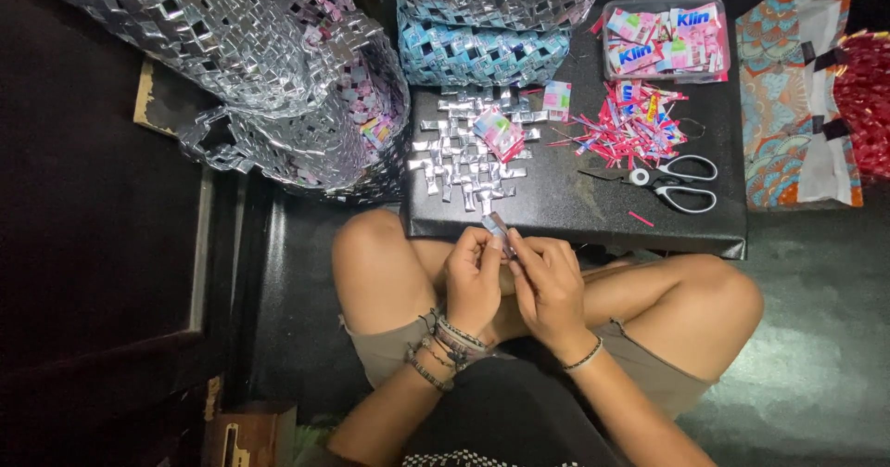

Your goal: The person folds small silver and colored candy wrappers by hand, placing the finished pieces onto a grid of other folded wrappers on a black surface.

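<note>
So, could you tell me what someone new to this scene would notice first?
Probably both hands, the left hand and right hand, pinching a small folded strip together at the centre, above crossed legs. Just beyond it, on the low black table, lies a flat silver woven panel, with black-and-white scissors to its right. Large shiny woven baskets fill the upper left.

Woven mat (pixel 464 166) on the low table (pixel 575 212), left of the scissors (pixel 672 182); wrapper scraps (pixel 630 124) just behind those scissors; lidded box (pixel 665 40) farther back; baskets (pixel 278 68) left of the table; folded strip (pixel 498 230) between both hands, before the table.
</note>
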